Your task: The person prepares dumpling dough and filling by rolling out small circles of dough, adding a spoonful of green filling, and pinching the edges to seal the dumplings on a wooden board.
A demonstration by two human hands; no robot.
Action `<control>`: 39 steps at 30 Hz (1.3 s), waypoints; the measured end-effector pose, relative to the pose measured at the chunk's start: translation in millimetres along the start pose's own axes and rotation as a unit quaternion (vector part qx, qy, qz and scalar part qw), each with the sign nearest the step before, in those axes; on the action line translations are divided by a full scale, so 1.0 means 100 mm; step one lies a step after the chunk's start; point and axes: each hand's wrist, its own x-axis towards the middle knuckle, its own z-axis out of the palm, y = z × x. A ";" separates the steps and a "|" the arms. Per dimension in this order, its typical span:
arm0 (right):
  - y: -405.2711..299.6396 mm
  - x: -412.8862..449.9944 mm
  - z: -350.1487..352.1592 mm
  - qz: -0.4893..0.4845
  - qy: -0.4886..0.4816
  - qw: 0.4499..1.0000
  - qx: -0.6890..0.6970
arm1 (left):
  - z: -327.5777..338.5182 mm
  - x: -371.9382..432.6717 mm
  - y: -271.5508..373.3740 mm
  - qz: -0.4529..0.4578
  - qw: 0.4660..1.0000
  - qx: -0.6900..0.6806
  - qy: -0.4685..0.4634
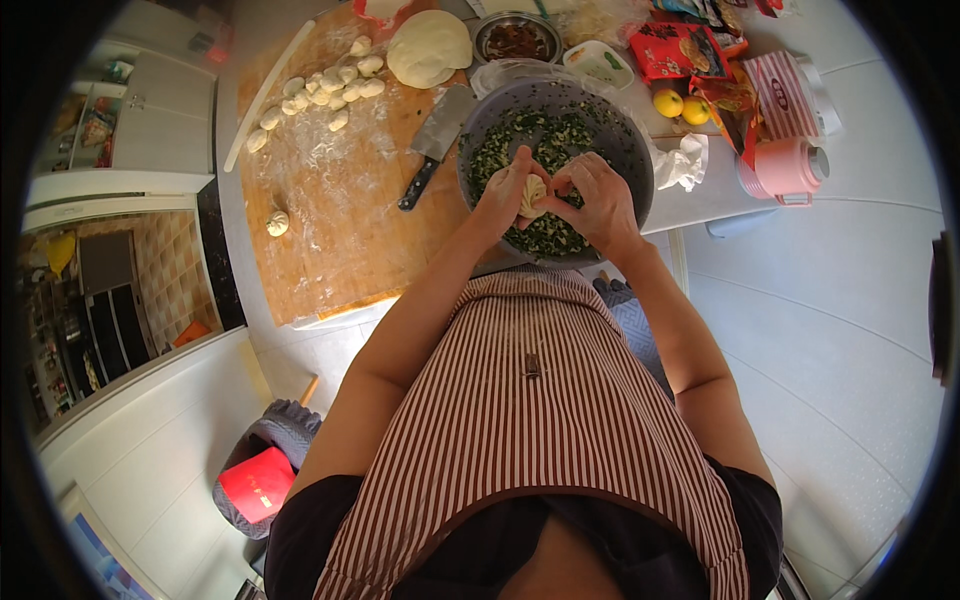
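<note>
A pleated dough bun (533, 196) rests in my left hand (501, 196), above a large grey bowl (641, 161) of chopped green filling (555, 238). My right hand (596, 196) is at the bun's right side, thumb and fingertips pinched together close to its edge; whether they grip dough is hard to tell. One finished pleated bun (277, 223) sits on the floured wooden board (352, 240) at the left. Several small dough pieces (330, 86) lie toward the board's back, beside a large round of dough (430, 49).
A cleaver (438, 135) lies on the board just left of the bowl. A long pale stick (268, 97) runs along the board's left edge. Behind the bowl stands a metal bowl (517, 39) of brown food. Two yellow fruits (681, 106), snack packets (679, 51) and a pink jug (784, 169) are at the right.
</note>
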 end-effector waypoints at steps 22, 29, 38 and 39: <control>-0.09 -0.01 0.04 0.003 0.002 0.997 -0.078 | 0.01 0.06 0.00 0.022 0.999 0.021 0.013; -0.06 0.03 0.05 0.020 -0.009 0.999 -0.026 | -0.07 0.11 -0.09 0.002 0.999 0.047 -0.007; -0.06 0.05 0.07 -0.021 0.009 0.997 -0.073 | -0.01 0.03 0.12 -0.005 0.999 -0.037 -0.008; -0.08 0.05 0.07 -0.029 0.029 0.995 -0.088 | -0.01 0.03 0.12 -0.004 0.999 -0.037 -0.007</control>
